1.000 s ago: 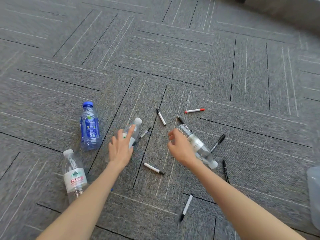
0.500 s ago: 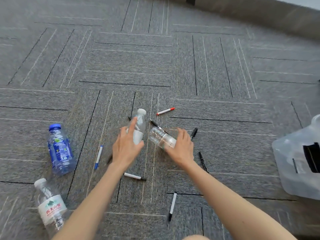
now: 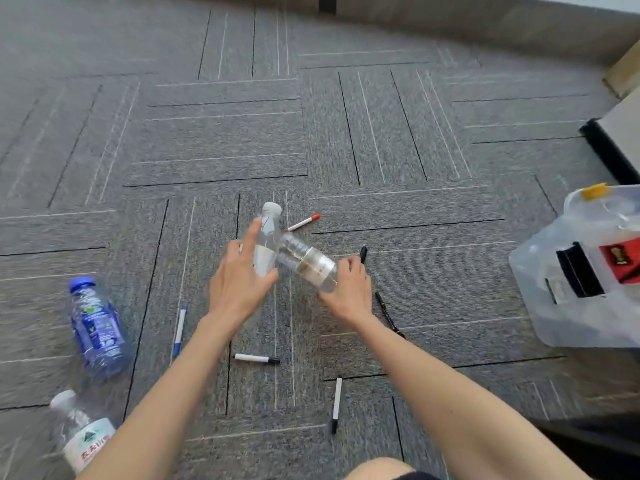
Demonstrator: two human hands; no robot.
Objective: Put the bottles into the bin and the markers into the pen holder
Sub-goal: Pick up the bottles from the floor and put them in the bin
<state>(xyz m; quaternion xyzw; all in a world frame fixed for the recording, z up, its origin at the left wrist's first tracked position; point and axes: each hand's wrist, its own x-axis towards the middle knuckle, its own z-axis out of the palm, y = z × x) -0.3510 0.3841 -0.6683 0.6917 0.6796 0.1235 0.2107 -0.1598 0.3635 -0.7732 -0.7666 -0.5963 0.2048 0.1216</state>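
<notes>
Head view: white-capped bottle [image 3: 269, 233] is gripped by left hand [image 3: 240, 284]; clear bottle [image 3: 306, 261] is gripped at its base by right hand [image 3: 349, 291]. Bin [image 3: 540, 299] is seen well right of right hand. White marker [image 3: 256, 358] is seen below left hand.

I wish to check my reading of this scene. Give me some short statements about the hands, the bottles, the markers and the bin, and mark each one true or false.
1. Each hand holds a clear bottle. True: the left hand grips the white-capped bottle and the right hand grips the banded bottle.
2. The blue bottle stands upright. False: it lies on its side on the carpet, to the person's left.
3. The red-capped marker lies on the carpet, in neither hand. True.
4. The bin is on the person's left. False: it is at the right edge of the view.
</notes>
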